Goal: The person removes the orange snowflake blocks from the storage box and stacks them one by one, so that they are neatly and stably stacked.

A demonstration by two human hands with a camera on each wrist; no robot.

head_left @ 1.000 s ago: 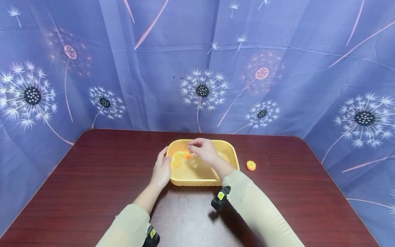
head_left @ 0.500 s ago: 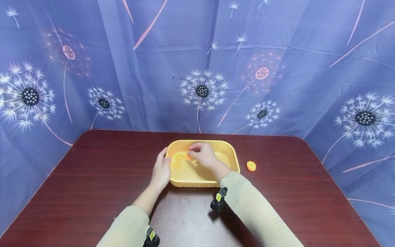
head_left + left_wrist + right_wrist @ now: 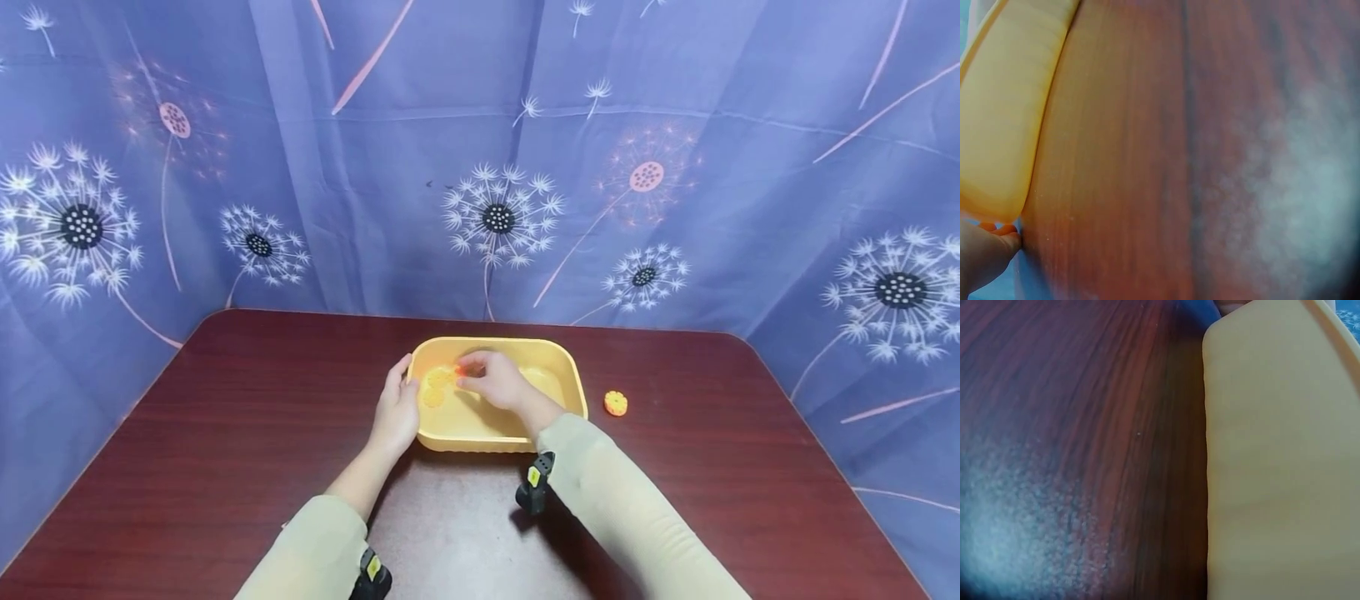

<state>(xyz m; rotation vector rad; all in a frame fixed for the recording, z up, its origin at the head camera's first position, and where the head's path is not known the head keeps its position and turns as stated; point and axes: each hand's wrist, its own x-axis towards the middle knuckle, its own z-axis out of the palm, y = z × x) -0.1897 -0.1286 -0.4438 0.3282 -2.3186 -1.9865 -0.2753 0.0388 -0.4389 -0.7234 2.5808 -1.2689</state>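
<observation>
In the head view a yellow plastic basin (image 3: pixel 480 444) stands on the table. My left hand (image 3: pixel 396 414) holds its left side, thumb near the rim and fingers along the outer wall. My right hand (image 3: pixel 497 382) reaches inside and pinches a small orange-red piece (image 3: pixel 460 371) between thumb and fingers; most of it is hidden. Pale yellow round pieces (image 3: pixel 432 397) lie at the left inside the basin. In the left wrist view the left hand (image 3: pixel 985 253) is at the basin's corner (image 3: pixel 997 125). The basin wall (image 3: pixel 1279 462) fills the right wrist view's right side.
To the right of the basin, a small round yellow-and-orange piece (image 3: pixel 616 404) with a scalloped top sits on the dark red wooden table (image 3: pixel 225 433). A blue curtain (image 3: pixel 375 208) with dandelion prints hangs behind the table's back edge.
My right hand has come down into the basin, its thumb and fingers now around the orange-red piece that lay below them. The left hand keeps its place on the basin.
</observation>
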